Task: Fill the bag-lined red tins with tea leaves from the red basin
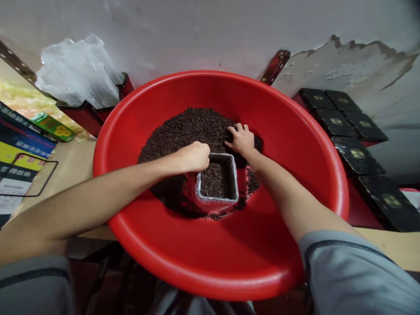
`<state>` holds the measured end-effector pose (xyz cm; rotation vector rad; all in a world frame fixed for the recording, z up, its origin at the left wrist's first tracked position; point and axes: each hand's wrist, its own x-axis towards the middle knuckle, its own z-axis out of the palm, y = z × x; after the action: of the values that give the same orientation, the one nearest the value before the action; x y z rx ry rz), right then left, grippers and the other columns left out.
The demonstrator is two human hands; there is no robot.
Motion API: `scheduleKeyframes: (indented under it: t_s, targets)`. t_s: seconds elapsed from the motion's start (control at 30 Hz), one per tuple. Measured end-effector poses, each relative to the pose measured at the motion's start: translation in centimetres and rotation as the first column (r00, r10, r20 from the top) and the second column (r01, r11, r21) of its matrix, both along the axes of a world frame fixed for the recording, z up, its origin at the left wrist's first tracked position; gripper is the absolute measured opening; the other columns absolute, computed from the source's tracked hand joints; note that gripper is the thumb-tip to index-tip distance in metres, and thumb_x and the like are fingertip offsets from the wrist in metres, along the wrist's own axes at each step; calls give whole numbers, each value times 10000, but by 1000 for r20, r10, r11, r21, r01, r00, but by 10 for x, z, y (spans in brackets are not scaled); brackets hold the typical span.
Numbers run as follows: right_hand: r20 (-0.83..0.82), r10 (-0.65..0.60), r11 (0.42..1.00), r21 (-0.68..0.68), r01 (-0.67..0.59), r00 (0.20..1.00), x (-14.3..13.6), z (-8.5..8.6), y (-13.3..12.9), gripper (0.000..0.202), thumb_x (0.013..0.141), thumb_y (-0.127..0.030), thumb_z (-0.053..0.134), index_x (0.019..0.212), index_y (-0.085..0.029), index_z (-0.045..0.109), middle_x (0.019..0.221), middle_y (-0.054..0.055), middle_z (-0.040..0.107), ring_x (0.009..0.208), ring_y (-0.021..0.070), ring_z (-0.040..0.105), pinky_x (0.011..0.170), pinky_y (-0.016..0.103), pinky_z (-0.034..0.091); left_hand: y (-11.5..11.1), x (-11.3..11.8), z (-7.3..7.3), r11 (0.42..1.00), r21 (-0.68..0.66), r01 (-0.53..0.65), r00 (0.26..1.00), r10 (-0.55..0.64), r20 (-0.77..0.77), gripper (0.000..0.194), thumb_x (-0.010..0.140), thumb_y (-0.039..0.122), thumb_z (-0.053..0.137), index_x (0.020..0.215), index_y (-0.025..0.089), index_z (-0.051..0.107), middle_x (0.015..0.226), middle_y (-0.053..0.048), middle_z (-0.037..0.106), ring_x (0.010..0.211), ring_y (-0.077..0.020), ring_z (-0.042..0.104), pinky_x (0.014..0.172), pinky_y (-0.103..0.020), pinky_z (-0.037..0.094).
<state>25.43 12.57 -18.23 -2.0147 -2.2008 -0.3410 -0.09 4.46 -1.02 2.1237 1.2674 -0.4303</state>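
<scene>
A wide red plastic basin point(203, 245) holds a heap of dark, dry bits point(187, 127) that look like loose tea. In its middle stands a square tin point(216, 200) lined with clear plastic, part filled with the same dark bits. My left hand point(196, 156) is closed at the tin's far left corner, apparently gripping the rim and liner; its fingertips are hidden. On the heap's right side, just beyond the tin, rests my right hand point(242, 139). Its fingers are spread and touch the dark bits.
Several black-lidded tins point(357, 155) stand in rows to the right. Clear plastic bags point(78, 70) sit on dark red open boxes point(80, 118) at the back left. Printed cartons point(19, 153) and a green box point(52, 127) lie at left. A wall rises behind the basin.
</scene>
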Motion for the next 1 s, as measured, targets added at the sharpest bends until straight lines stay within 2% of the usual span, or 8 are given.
scheduleKeyframes:
  t_s: [0.1,0.27,0.33,0.43,0.57,0.67,0.77,1.0]
  targets:
    - [0,-1,1000,-8,1,1000,0,1,0,582,902,-474,648,1423,-221,597,1438,197,561,1239,411,505,799,433,493,-1,2,2,999,-53,7,1000,-6,22,350,913,113,430,1036,23,744,730,-158,767,603,-201,732,616,-255,572]
    - [3,-2,1000,-16,2,1000,1,1,1,585,904,-482,626,1427,-221,593,1444,188,552,1235,405,504,799,430,487,1,3,8,986,-159,-56,998,60,22,380,944,109,394,1149,1,696,707,-128,759,539,-173,704,593,-239,565]
    - [1,4,1000,-13,-4,1000,1,0,1,587,905,-486,620,1427,-218,591,1446,194,549,1236,411,499,797,432,483,1,3,8,987,-152,-57,997,65,50,389,953,126,391,1173,25,695,736,-121,770,574,-177,719,614,-240,572]
    - [-5,10,1000,-5,-10,1000,3,-3,2,595,902,-487,620,1433,-220,582,1451,197,541,1244,420,488,794,435,478,-2,4,5,991,-121,-49,998,54,39,375,943,130,401,1115,39,722,724,-117,766,592,-174,722,619,-229,567]
    - [-24,5,1000,-9,-5,1000,4,-4,2,595,902,-484,619,1432,-217,580,1445,203,544,1239,419,490,798,439,478,-11,5,8,978,-210,22,999,-11,53,362,923,135,423,1068,31,739,668,-118,747,553,-184,703,580,-242,557]
    - [-34,15,1000,-9,-15,999,4,-3,1,602,896,-487,623,1430,-213,576,1449,211,535,1236,433,479,810,455,473,-12,2,14,990,-144,-4,998,12,56,361,954,180,433,1079,67,753,689,-108,758,603,-192,724,635,-248,567]
    - [-38,17,1000,-3,-17,999,3,-3,1,602,892,-485,623,1426,-211,574,1450,209,530,1234,434,474,821,464,470,-8,1,13,999,-41,-12,1000,13,19,337,953,182,459,1028,73,768,708,-119,762,651,-197,735,664,-244,562]
    - [-26,8,1000,-17,-8,1000,3,-3,1,605,902,-475,634,1442,-209,564,1459,211,520,1245,430,477,829,463,472,1,1,8,988,-140,-64,997,69,35,377,954,163,433,1140,62,745,739,-117,774,686,-206,751,704,-257,576]
